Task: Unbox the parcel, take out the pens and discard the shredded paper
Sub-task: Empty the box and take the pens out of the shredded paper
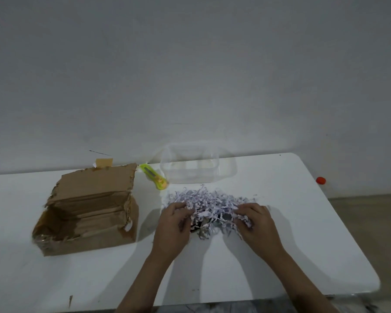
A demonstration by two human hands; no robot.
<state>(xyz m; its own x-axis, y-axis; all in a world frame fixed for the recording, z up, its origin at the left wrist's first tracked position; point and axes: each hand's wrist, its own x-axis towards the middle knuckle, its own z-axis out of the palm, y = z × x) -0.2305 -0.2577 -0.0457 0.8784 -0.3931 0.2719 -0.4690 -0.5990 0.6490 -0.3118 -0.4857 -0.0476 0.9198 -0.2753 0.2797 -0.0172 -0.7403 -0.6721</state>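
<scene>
A heap of white shredded paper (209, 203) lies on the white table (280, 233), right of centre. My left hand (175, 224) grips strands at the heap's left side. My right hand (255, 222) grips strands at its right side. Something dark shows under the paper between my hands (198, 225); I cannot tell whether it is the pens. The opened brown cardboard box (86, 211) stands to the left, its flaps up, and its inside looks empty from here.
A yellow-green utility knife (154, 176) lies behind the paper, next to a clear plastic container (190, 168) at the table's back edge. A red cap (321, 180) shows beyond the right edge. A cardboard scrap (70, 300) lies at the front left.
</scene>
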